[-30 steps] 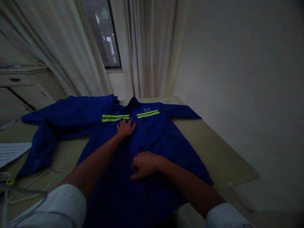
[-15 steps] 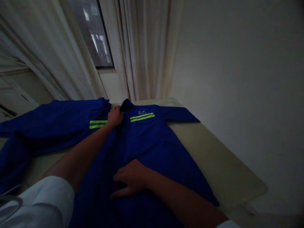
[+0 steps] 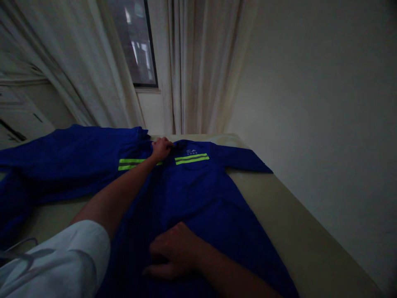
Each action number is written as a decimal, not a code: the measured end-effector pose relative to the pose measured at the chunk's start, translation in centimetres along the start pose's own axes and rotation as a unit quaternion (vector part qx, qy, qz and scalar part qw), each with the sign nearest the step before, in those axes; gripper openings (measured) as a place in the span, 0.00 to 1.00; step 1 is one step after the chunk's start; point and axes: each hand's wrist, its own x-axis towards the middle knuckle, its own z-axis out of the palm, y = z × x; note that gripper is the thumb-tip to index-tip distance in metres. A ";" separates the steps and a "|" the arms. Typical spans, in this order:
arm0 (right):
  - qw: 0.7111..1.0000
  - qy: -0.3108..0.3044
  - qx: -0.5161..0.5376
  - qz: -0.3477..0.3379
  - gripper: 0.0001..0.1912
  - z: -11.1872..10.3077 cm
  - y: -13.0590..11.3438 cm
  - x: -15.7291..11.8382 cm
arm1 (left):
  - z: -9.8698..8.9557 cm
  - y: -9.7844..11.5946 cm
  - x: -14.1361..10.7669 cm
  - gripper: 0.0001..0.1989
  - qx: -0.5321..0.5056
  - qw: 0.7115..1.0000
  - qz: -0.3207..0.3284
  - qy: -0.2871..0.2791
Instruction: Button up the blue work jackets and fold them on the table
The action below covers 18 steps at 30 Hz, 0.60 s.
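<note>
A blue garment with yellow-green reflective stripes lies spread over the table, its right sleeve stretched toward the wall. At its collar, my left hand has its fingers closed on the fabric. Lower down, my right hand rests on the front of the garment, thumb apart from the curled fingers, with nothing visible in it. More blue clothing lies to the left, bunched in places.
The pale table runs along a plain wall on the right. Behind it hang light curtains beside a window. A white cabinet stands at the far left. A cable crosses the lower left.
My left hand has moved slightly right along the collar, and the raised collar flap now lies lower. More of the stripe left of the front edge shows. The whole view has shifted a little.
</note>
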 end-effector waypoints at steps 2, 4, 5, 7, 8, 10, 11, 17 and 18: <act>1.000 0.010 -0.001 0.003 0.24 0.0 0.0 0.0 | -0.3 -0.7 -1.6 0.23 0.034 0.993 0.080 -0.079; 1.000 0.022 -0.002 0.002 0.24 -0.1 -0.1 -0.1 | -0.7 -1.1 -3.6 0.27 0.043 0.984 0.100 -0.139; 1.000 0.027 -0.002 0.000 0.23 -0.1 -0.1 -0.1 | -1.1 -1.3 -4.8 0.29 0.042 0.982 0.096 -0.158; 0.999 0.035 -0.002 -0.003 0.22 -0.3 -0.2 -0.2 | -2.0 -1.5 -7.1 0.31 0.033 0.980 0.100 -0.168; 0.999 0.037 -0.002 -0.004 0.21 -0.4 -0.2 -0.2 | -2.7 -1.8 -8.3 0.32 0.023 0.982 0.107 -0.154; 0.999 0.043 0.000 -0.006 0.19 -0.5 -0.2 -0.2 | -4.5 -2.8 -10.9 0.32 -0.017 0.993 0.101 -0.067; 0.999 0.046 0.002 -0.006 0.18 -0.6 -0.2 -0.2 | -5.6 -3.6 -12.4 0.30 -0.040 0.996 0.078 -0.011; 0.999 0.053 0.006 0.001 0.16 -0.6 -0.1 0.0 | -12.6 -11.3 -24.4 0.30 0.131 0.961 -0.209 0.128; 0.998 0.058 0.006 0.003 0.16 -0.6 -0.1 0.1 | -13.5 -12.5 -26.3 0.36 0.182 0.942 -0.258 0.113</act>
